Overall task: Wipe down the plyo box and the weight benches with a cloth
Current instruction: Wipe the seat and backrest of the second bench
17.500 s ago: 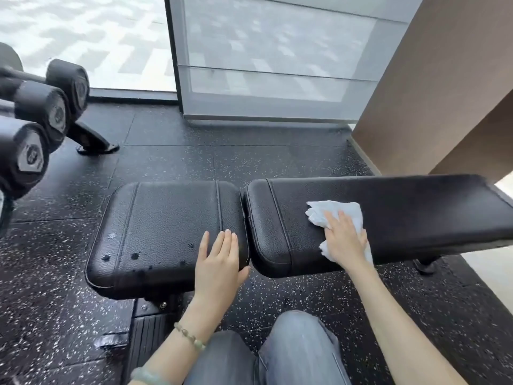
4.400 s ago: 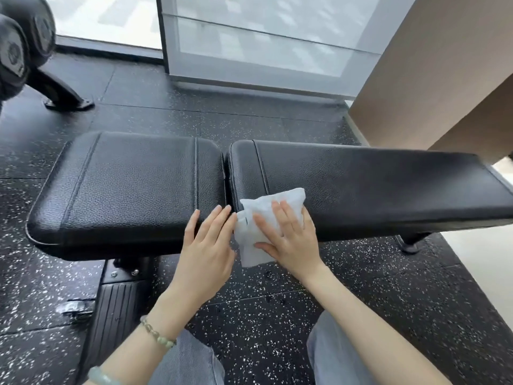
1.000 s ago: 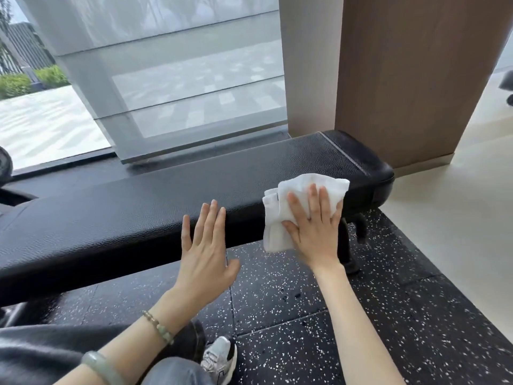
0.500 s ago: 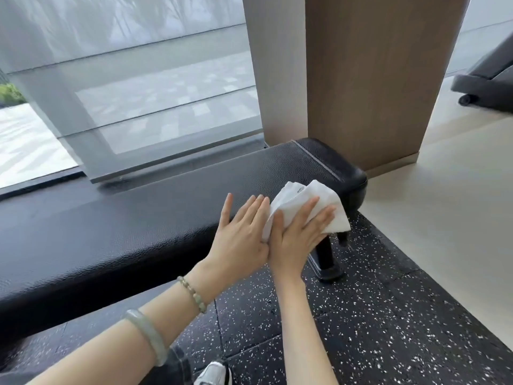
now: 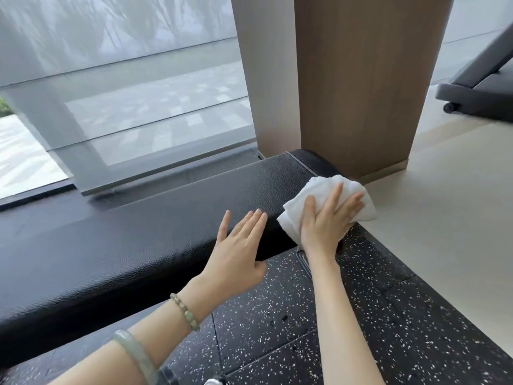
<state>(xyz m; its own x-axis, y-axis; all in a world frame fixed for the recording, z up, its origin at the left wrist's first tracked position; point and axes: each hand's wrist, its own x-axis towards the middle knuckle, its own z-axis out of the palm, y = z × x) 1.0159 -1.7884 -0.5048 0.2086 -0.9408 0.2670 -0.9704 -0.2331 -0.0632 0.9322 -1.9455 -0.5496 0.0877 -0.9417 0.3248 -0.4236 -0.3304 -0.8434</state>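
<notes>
Weight bench [image 5: 166, 240]: its black padded top runs under both my hands, from my near left out to its rounded end just beyond my right fingers. Nearest me, my left wrist wears a green bangle [image 5: 136, 354] and a beaded bracelet [image 5: 185, 315]. My left hand [image 5: 238, 254] lies flat and released on the bench's near edge, fingers together, holding nothing. Just right of it, my right hand [image 5: 324, 220] presses a white cloth [image 5: 327, 201] against the corner of the bench end, fingers spread over it, palm pinning it rather than clenching. Below my hands is speckled black rubber flooring [image 5: 374, 315]. Beyond my right hand stands a wood-panelled column [image 5: 361, 79]; beyond my left, a shaded window [image 5: 125, 79].
</notes>
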